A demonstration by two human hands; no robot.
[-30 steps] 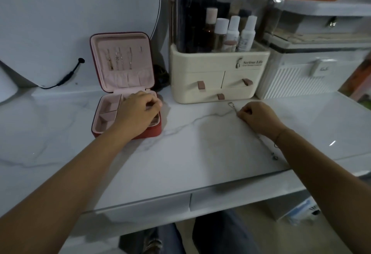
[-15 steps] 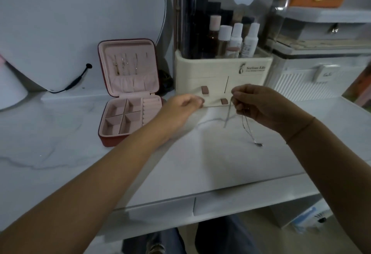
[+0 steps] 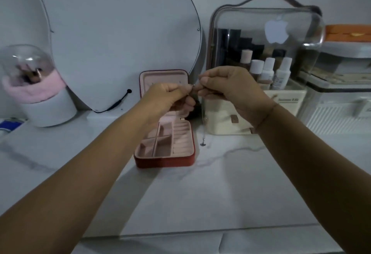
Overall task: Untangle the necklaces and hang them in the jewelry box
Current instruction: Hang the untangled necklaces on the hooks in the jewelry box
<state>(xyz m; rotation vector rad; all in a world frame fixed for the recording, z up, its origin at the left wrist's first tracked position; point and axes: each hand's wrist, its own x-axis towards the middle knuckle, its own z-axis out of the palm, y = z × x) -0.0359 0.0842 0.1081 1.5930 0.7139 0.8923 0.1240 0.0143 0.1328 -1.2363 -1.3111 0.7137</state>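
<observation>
Well, on my feed the far left, at about nine o'clock, showed a brush holder (image 3: 38, 93) with a pink rim under a clear dome, standing on the marble table (image 3: 220, 193). At its three o'clock a curved mirror (image 3: 120, 32) stood against the wall, with a black cable (image 3: 117, 102) trailing from its lower edge.

Next came the jewelry box (image 3: 164, 149), open, its lid upright and its pink compartments facing me. The left hand (image 3: 166, 99) hung in front of that lid with fingers curled, thumb and forefinger pinching the top end of the necklace (image 3: 204, 121). At its three o'clock the right hand (image 3: 230, 89) pinched the same end, and the two sets of fingertips almost met.

From there I watched the chain drop straight toward six o'clock, just beside the box's right wall. Its pendant (image 3: 203, 143) sat low by the tabletop; I could not tell whether it touched.

Behind the right hand stood a clear-lidded cosmetics organizer (image 3: 261, 32) holding bottles, and at its three o'clock a white ribbed case (image 3: 341, 117).
</observation>
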